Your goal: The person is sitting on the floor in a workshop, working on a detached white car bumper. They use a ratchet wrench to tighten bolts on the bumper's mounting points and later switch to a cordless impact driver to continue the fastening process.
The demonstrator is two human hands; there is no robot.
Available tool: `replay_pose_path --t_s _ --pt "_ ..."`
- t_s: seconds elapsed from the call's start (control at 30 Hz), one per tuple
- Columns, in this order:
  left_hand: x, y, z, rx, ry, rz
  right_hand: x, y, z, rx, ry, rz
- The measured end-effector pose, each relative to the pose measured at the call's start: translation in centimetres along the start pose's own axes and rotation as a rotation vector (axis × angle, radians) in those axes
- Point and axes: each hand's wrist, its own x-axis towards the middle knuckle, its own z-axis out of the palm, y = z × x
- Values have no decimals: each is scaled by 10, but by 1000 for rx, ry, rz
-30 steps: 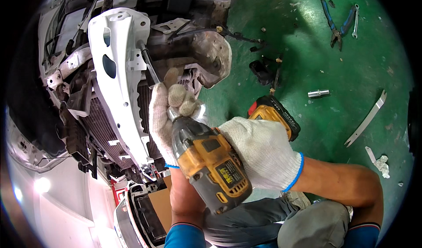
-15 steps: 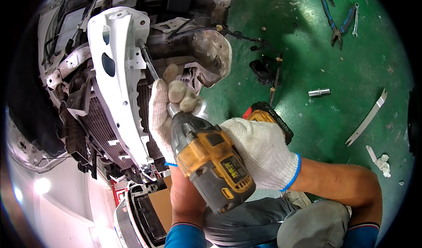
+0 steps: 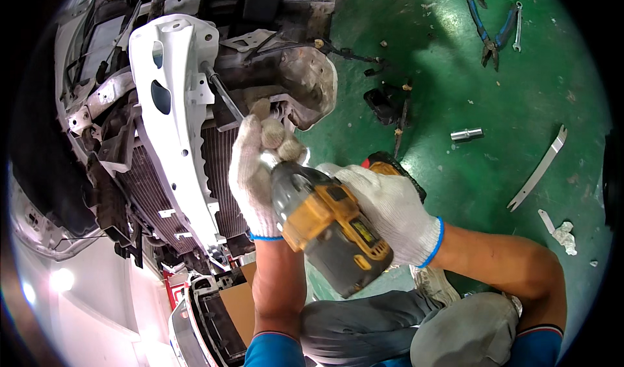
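A yellow and black cordless impact wrench (image 3: 318, 211) is gripped in my right hand (image 3: 396, 211), which wears a white knit glove with a blue cuff. My gloved left hand (image 3: 253, 178) closes around the metal extension bar (image 3: 224, 96) just ahead of the wrench's nose. From there the bar runs up and left to the edge of a white car crossmember (image 3: 172, 126); its far tip is hidden there. Behind the crossmember lies a dark finned radiator (image 3: 156, 191). Red and black parts of the wrench's battery (image 3: 390, 167) show beyond my right hand.
On the green floor lie blue-handled pliers (image 3: 489, 35), a combination wrench (image 3: 518, 27), a long metal socket (image 3: 467, 134) and a flat metal pry bar (image 3: 538, 169). A wiring harness (image 3: 403, 113) trails near the car. My bent knee (image 3: 465, 331) is close below.
The impact wrench and both hands have shifted; its body has swung right and slightly up, and my left hand has moved a little right. Both hands keep their grip.
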Motion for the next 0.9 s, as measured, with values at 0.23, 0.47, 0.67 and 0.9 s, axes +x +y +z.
replay_pose_path --t_s 0.23,0.47,0.67,0.9 --pt "-32 -36 24 13 -40 -144 -47 29 -25 21 -15 38" --pt "-48 -75 42 -122 -124 -351 -94 37 -74 319 -45 357" --pt "-47 -76 43 -91 -154 -386 -115 45 -86 514 -165 552" --pt "-37 -41 25 -132 -71 -297 -58 26 -73 -42 -178 158"
